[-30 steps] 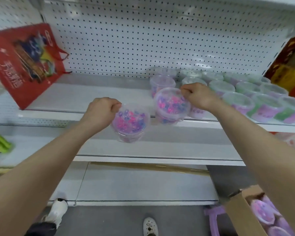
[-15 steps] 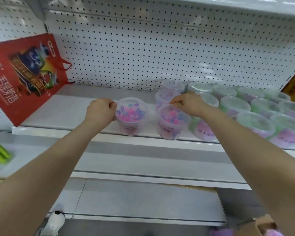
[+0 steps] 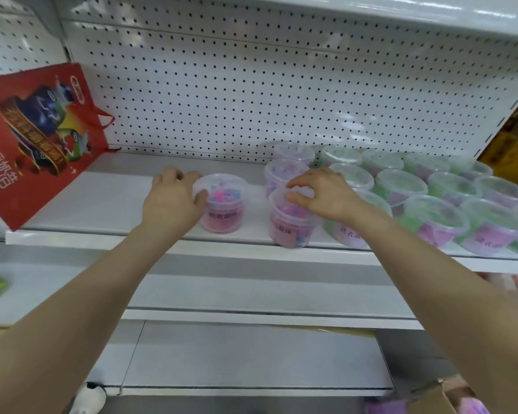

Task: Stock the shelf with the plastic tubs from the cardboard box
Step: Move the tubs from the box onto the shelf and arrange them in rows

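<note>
Two clear plastic tubs of pink and blue beads stand on the white shelf point(image 3: 102, 204). My left hand point(image 3: 174, 201) lies against the left side of the left tub point(image 3: 223, 206), fingers spread, thumb on its rim. My right hand point(image 3: 320, 192) arches over the lid of the right tub point(image 3: 290, 227) at the shelf's front edge, thumb and fingers pinching the rim. Two more pink tubs point(image 3: 284, 174) stand right behind it. A corner of the cardboard box point(image 3: 431, 397) shows at the bottom right, with tubs inside.
Rows of green and purple tubs point(image 3: 431, 201) fill the right half of the shelf. A red gift bag point(image 3: 36, 138) leans at the left end. Pegboard point(image 3: 251, 100) backs the shelf. Lower shelves point(image 3: 251, 294) jut out below, and a shoe point(image 3: 87, 395) is on the floor.
Both tubs went from hanging in front of the shelf to standing on it. My fists have loosened, the left one opening, and my view has moved closer and higher.
</note>
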{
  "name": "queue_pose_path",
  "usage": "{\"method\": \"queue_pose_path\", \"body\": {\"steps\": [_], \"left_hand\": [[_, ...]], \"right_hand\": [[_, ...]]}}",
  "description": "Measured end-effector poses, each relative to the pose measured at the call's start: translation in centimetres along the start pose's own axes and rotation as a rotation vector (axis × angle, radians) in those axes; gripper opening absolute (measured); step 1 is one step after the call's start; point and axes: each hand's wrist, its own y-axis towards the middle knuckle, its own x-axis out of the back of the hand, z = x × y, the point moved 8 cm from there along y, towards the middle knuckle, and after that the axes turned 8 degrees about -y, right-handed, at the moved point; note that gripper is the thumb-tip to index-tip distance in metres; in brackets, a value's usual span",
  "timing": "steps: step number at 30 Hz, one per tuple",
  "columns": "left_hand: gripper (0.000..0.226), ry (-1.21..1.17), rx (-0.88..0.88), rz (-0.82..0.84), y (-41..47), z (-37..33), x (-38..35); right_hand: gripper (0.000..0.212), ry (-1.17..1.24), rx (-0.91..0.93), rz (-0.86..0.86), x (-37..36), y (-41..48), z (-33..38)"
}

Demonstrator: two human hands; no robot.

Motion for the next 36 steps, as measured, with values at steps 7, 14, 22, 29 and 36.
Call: {"method": "queue_pose_path", "body": {"steps": [7, 14, 22, 29, 36], "left_hand": [[0.069, 0.103, -0.17, 0.174, 0.2, -1.8, -3.5], [0.075, 0.02, -0.149, 0.15, 4.6, -1.9, -5.7], [0.088, -0.04, -0.089, 0.125, 11.6, -2.8, -9.4], [0.068, 0.074, -0.023, 0.242, 15.8, -2.7, -13.2], [0.082, 0.055, -0.059, 0.229, 16.5, -2.1, -13.3]], "right_hand": [[0.048, -0.083, -0.116, -0.037, -0.8, 4.2, -2.1], [0.059, -0.115, -0.167, 0.079, -2.9, 8.8, -3.3], [0.055, -0.122, -0.17, 0.157, -5.4, 11.8, -5.3], [0.059, -0.167, -0.103, 0.164, -6.0, 12.7, -5.4], [0.06, -0.19, -0.069, 0.148, -6.1, 12.8, -5.3]]}}
